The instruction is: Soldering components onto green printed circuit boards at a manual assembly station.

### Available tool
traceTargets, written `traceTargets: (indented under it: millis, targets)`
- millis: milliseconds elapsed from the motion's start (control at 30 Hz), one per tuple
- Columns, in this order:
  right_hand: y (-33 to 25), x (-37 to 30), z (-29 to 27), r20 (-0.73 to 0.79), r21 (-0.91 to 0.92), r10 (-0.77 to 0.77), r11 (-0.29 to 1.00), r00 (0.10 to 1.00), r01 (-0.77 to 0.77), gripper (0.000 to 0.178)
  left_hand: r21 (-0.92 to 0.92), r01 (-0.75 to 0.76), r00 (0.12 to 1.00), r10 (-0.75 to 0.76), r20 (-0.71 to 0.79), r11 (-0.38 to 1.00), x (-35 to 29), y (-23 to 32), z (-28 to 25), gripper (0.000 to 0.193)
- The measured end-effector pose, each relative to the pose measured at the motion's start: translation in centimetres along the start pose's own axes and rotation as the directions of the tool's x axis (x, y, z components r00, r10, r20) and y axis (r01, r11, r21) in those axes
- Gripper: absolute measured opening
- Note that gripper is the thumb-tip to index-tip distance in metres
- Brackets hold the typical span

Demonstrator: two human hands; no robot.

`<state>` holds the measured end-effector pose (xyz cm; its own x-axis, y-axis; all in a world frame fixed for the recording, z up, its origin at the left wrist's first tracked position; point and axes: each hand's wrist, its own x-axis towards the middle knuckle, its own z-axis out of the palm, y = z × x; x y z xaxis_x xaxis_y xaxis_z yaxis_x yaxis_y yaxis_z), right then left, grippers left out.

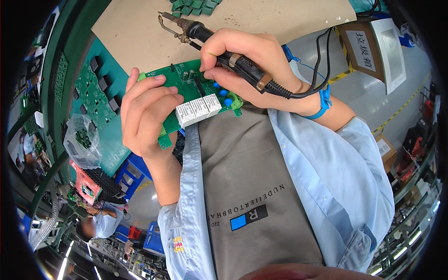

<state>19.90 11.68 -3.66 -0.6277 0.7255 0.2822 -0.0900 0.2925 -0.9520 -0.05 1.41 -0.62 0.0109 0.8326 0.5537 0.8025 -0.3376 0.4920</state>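
From my remote station I record one circuit board (190, 88), held in the air in front of the wearer's chest, near the edge of the brown worktop (135, 42). The left hand (144, 109) is clamped on the board's left end, fingers across its face. The right hand (261, 58) is closed round a soldering iron (245, 67), its tip pointing up and away from the board. The right thumb and forefinger come up to the board's upper edge; I cannot tell whether they touch it. The hands are apart, the board spanning much of the gap.

Handling: I judge the board light and stiff, with little slip, but fragile where parts stand up from it. Hold should be by the bare edges or the left end, with no pressure on the raised components. The iron's metal front end should be treated as hot; the black handle is the proper grip.

Condition: the board is green, roughly rectangular and tilted. Three white box-shaped components (198, 109) sit in a row along its lower edge, with blue round components (227, 101) to their right and a dark strip of pins above. Solder quality is too small to judge from here. I note no visible crack on the exposed face.
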Motion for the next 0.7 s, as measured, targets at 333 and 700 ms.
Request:
traceTargets:
  millis: [333,700]
  targets:
    - [0.2,0.2,0.4,-0.018,0.02,-0.035,0.999,0.999,0.036,0.023,-0.014,0.009,1.0,-0.009,-0.028,1.0,-0.1,0.0,0.1,0.007]
    - [-0.6,1.0,-0.5,-0.004,-0.024,-0.066,0.998,0.998,0.066,0.026,-0.013,-0.022,1.0,0.022,-0.007,1.0,-0.3,-0.3,-0.6,0.008]
